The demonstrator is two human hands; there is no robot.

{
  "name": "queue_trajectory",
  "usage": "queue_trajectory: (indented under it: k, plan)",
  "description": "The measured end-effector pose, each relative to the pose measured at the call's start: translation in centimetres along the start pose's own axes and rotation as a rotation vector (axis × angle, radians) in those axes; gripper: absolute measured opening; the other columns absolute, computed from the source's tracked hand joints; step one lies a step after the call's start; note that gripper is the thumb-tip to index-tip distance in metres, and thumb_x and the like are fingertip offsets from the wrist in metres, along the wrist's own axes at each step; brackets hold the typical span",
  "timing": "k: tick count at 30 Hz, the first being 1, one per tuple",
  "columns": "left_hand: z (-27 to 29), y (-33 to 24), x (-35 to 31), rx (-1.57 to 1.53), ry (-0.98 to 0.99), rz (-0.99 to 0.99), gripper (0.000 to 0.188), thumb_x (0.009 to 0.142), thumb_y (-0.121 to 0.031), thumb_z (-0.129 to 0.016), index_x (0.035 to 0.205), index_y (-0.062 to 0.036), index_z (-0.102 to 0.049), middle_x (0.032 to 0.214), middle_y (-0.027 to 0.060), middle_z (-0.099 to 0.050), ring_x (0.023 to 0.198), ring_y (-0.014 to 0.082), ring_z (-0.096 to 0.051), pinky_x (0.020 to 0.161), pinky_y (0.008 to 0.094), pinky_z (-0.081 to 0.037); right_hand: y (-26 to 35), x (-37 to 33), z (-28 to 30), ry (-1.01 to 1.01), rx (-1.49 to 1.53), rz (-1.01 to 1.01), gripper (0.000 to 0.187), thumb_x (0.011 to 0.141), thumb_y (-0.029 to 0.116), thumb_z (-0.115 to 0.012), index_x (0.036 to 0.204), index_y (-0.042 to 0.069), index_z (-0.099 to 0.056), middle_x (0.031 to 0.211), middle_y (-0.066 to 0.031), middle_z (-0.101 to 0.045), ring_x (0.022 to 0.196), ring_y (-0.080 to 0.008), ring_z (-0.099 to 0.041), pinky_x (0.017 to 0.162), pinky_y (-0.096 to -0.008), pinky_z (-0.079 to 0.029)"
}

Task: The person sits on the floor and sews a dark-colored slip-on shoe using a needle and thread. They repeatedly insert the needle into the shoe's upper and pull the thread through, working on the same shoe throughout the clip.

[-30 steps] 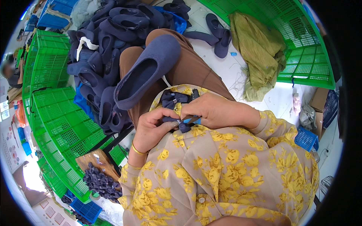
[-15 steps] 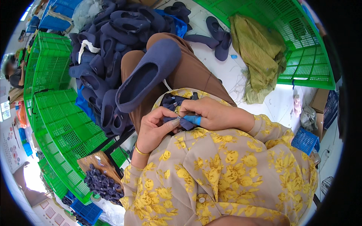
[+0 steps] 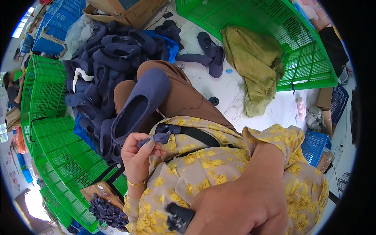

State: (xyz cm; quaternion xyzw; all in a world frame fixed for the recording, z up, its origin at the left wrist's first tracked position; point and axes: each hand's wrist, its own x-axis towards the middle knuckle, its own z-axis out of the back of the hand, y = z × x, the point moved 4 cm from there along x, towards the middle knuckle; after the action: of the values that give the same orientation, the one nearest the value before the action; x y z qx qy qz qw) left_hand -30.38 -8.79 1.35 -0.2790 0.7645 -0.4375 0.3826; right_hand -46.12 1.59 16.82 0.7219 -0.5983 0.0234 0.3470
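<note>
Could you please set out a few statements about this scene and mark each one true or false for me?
1. The left hand pinches a small dark blue fabric piece. True.
2. The slipper on the person's leg is bright red. False: the slipper is dark blue.
3. The bracelet is on the right wrist. False: the bracelet is on the left wrist.
4. The slipper pile lies to the left of the olive cloth. True.
5. Both hands are touching the fabric piece. False: the right hand is apart from it.

Yellow-flowered beige shirt [image 3: 207, 172], brown trousers [image 3: 182, 94], gold bangle [image 3: 136, 184]
</note>
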Motion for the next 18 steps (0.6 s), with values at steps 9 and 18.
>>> queue_trajectory:
  k: [9, 18]
  plan:
    - [0.4, -1.1, -0.2, 0.103, -0.020, 0.057, 0.011, 0.091, 0.001, -0.060, 0.101, 0.0037, -0.058, 0.082, 0.0114, -0.067, 0.067, 0.0144, -0.064, 0.068, 0.0268, -0.055, -0.4, 0.5, 5.1, 0.094, -0.668, -0.001, 0.032, 0.088, 0.030, -0.062, 0.107, 0.004, -0.061, 0.092, -0.0121, -0.058, 0.082, -0.0352, -0.061, 0.065, -0.0405, -0.049]
    - [-0.9, -0.5, -0.3, 0.299, 0.000, 0.010, 0.015, 0.091, 0.003, -0.058, 0.106, 0.0044, -0.058, 0.090, 0.0103, -0.069, 0.072, 0.0126, -0.067, 0.067, 0.0259, -0.057, -4.8, -2.2, 13.8, -0.284, -1.589, -0.175, 0.035, 0.070, -0.002, -0.067, 0.101, 0.012, -0.063, 0.097, -0.0055, -0.062, 0.076, -0.0291, -0.064, 0.059, -0.0359, -0.050]
